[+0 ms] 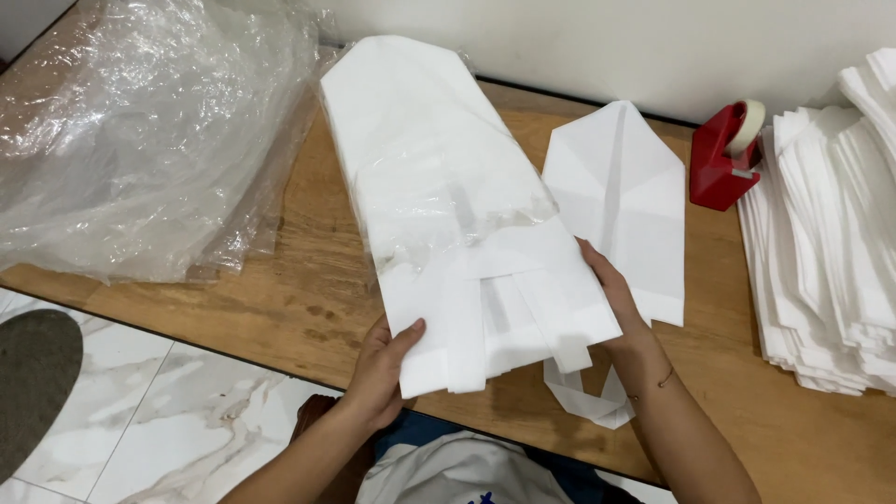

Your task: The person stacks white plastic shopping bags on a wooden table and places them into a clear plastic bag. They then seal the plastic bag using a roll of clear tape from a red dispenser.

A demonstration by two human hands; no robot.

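A stack of white fabric bags (439,187) sheathed in a clear plastic sleeve lies on the wooden table (308,289), its handle end toward me. My left hand (385,369) grips the stack's near left corner, thumb on top. My right hand (611,299) holds the stack's near right edge. White handles stick out of the sleeve between my hands. A single white bag (625,201) lies flat just right of the stack, partly under my right hand, with its loop handle (588,401) hanging near the table edge.
Crumpled clear plastic sheeting (140,131) covers the table's left end. A red tape dispenser (723,154) stands by the wall. A tall pile of white bags (831,224) fills the right side. Marble floor tiles (187,411) and a dark mat (33,373) lie below left.
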